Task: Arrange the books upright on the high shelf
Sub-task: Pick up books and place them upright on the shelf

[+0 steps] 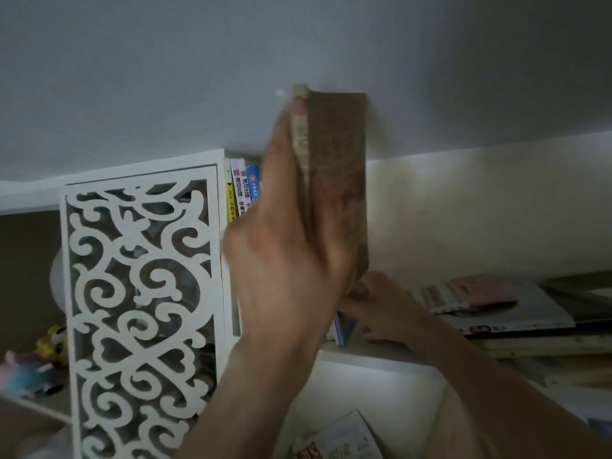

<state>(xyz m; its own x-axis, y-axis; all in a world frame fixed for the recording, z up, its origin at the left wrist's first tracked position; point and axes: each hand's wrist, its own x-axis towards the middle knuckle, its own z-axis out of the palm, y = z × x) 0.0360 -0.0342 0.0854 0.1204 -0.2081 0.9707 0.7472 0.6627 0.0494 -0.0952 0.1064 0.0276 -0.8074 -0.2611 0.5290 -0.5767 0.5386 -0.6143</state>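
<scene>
The left hand (284, 253) clasps an upright brown paperback book (337, 167), fingers flat along its spine, above the white high shelf (364, 357). At five o'clock, the right hand (374, 306) pinches its bottom corner.

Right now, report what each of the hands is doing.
Left hand: holds the tall brown paperback book upright, fingers along its spine.
Right hand: grips the bottom edge of that book; its fingers are partly hidden.
</scene>
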